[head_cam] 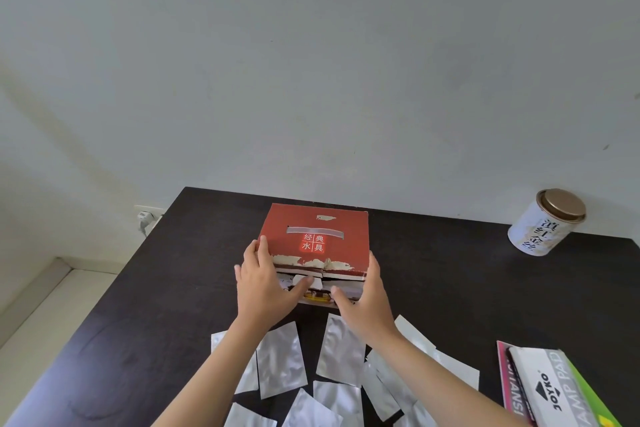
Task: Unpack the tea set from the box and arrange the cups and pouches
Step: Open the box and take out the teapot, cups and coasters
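A red cardboard box [313, 236] with white Chinese characters lies on the dark table [145, 322], its worn front flaps toward me. My left hand [265, 282] rests on the box's left front corner, thumb against the front flap. My right hand [363, 295] holds the right front corner, thumb at the lower front edge. A yellow item shows through a gap in the front flaps. Several silver foil pouches [341, 350] lie scattered on the table between me and the box. No cups are visible.
A white tea tin [545, 222] with a gold lid lies tilted at the far right by the wall. A stamp pad box [543, 392] sits on coloured papers at the near right. A wall socket [147, 215] is past the table's left edge.
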The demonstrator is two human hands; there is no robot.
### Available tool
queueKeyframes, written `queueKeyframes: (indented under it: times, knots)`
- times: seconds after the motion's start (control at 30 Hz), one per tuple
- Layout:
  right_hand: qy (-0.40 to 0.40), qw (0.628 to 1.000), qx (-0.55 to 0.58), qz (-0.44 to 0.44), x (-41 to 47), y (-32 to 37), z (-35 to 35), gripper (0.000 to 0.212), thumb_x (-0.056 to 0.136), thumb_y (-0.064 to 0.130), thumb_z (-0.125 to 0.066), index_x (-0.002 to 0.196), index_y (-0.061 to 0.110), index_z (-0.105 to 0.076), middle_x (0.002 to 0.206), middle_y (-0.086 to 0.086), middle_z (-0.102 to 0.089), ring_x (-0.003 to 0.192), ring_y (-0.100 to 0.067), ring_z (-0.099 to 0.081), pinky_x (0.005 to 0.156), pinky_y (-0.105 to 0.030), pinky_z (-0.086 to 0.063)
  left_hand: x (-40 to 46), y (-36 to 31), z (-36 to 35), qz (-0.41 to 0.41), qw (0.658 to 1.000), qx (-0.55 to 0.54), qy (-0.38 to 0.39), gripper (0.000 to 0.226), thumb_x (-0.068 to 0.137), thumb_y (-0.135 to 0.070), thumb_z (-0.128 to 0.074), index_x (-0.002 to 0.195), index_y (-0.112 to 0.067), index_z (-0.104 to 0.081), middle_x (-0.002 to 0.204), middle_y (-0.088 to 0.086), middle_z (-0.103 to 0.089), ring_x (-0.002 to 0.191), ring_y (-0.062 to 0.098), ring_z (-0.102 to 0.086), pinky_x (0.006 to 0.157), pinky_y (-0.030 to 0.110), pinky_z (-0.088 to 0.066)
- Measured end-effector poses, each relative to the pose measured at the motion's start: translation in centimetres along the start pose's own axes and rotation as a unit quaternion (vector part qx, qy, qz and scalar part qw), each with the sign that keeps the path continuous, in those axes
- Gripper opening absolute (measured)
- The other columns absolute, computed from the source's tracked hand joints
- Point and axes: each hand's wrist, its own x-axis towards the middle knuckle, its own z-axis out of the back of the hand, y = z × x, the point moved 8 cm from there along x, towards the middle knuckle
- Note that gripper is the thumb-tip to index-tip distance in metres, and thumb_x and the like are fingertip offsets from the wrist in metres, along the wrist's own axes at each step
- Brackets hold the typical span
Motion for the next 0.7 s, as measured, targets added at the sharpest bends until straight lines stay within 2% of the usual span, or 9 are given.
queueKeyframes:
  times: [0.1,0.17,0.23,0.3,0.4,0.43,0.5,0.63,0.7]
  knots:
    - [-0.003,0.999,0.009,0.04,-0.5,1.5,0.8,0.077,0.082,0.027,-0.071,0.144,0.031,-0.025,0.136,0.01,-0.046,0.128,-0.004,-0.043,0.107,-0.031,-0.042,0.2,-0.1,1.8,-0.02,0.999,-0.009,-0.024,0.114,0.064,-0.076,-0.056,0.148,-0.008,-0.016,0.149,0.011,-0.033,0.141,0.03,-0.026,0.113,0.056,-0.009]
    - [-0.011,0.997,0.0,0.074,-0.2,2.8,1.4,0.07,0.081,0.032,-0.069,0.139,0.033,-0.031,0.137,0.01,-0.045,0.13,-0.006,-0.04,0.11,-0.036,-0.04,1.0,-0.6,3.5,-0.03,0.996,-0.066,-0.044,0.115,0.067,-0.074,-0.059,0.149,-0.008,-0.012,0.149,0.009,-0.034,0.141,0.026,-0.028,0.115,0.052,-0.006]
    - [-0.022,0.993,-0.02,0.113,0.8,4.1,1.8,0.073,0.079,0.042,-0.065,0.142,0.031,-0.03,0.145,0.008,-0.039,0.137,-0.011,-0.034,0.111,-0.043,-0.037,2.1,-1.3,4.9,-0.028,0.991,-0.12,-0.057,0.113,0.07,-0.068,-0.063,0.15,-0.011,-0.007,0.154,0.006,-0.027,0.142,0.022,-0.026,0.117,0.047,-0.004]
    - [-0.034,0.989,-0.034,0.14,2.3,5.5,2.2,0.081,0.079,0.046,-0.064,0.147,0.03,-0.024,0.152,0.007,-0.03,0.141,-0.013,-0.028,0.113,-0.047,-0.034,3.4,-1.8,5.6,-0.015,0.984,-0.166,-0.062,0.113,0.071,-0.063,-0.063,0.151,-0.014,0.001,0.158,0.003,-0.015,0.145,0.02,-0.018,0.119,0.049,-0.01]
    - [-0.05,0.982,-0.074,0.164,4.8,7.2,2.7,0.091,0.082,0.049,-0.064,0.152,0.03,-0.01,0.16,0.009,-0.015,0.147,-0.011,-0.015,0.117,-0.055,-0.02,5.7,-2.9,5.6,-0.046,0.976,-0.205,-0.059,0.114,0.074,-0.062,-0.064,0.15,-0.022,0.011,0.158,-0.003,-0.015,0.141,0.005,-0.017,0.115,0.053,-0.023]
    - [-0.053,0.981,-0.093,0.162,5.7,7.4,2.7,0.093,0.083,0.05,-0.063,0.153,0.03,-0.005,0.161,0.008,-0.009,0.148,-0.012,-0.009,0.117,-0.057,-0.016,6.5,-3.3,5.3,-0.061,0.977,-0.201,-0.046,0.113,0.075,-0.062,-0.064,0.149,-0.026,0.013,0.158,-0.005,-0.014,0.139,0.003,-0.016,0.114,0.054,-0.024]
    - [-0.048,0.977,-0.143,0.149,7.2,7.3,2.7,0.096,0.085,0.052,-0.061,0.153,0.027,0.002,0.163,0.005,0.003,0.149,-0.013,-0.001,0.118,-0.058,-0.007,7.9,-3.8,3.9,-0.089,0.981,-0.173,-0.002,0.109,0.077,-0.064,-0.06,0.149,-0.029,0.014,0.16,-0.005,-0.009,0.144,0.011,-0.015,0.114,0.052,-0.026]
    - [-0.001,0.96,-0.249,0.13,9.3,6.4,1.8,0.098,0.088,0.054,-0.055,0.152,0.025,0.014,0.159,0.002,0.021,0.147,-0.015,0.013,0.114,-0.052,0.004,10.0,-4.0,-0.7,-0.121,0.986,-0.01,0.116,0.1,0.085,-0.066,-0.045,0.151,-0.015,0.011,0.159,-0.002,0.015,0.146,0.016,0.013,0.118,0.051,-0.006]
    - [0.038,0.947,-0.296,0.117,9.8,5.4,0.8,0.097,0.09,0.055,-0.052,0.15,0.024,0.017,0.158,0.002,0.024,0.146,-0.016,0.019,0.115,-0.052,0.004,10.7,-3.5,-2.2,-0.108,0.981,0.041,0.154,0.093,0.089,-0.064,-0.037,0.151,-0.013,0.01,0.158,-0.001,0.018,0.145,0.017,0.017,0.118,0.048,-0.001]
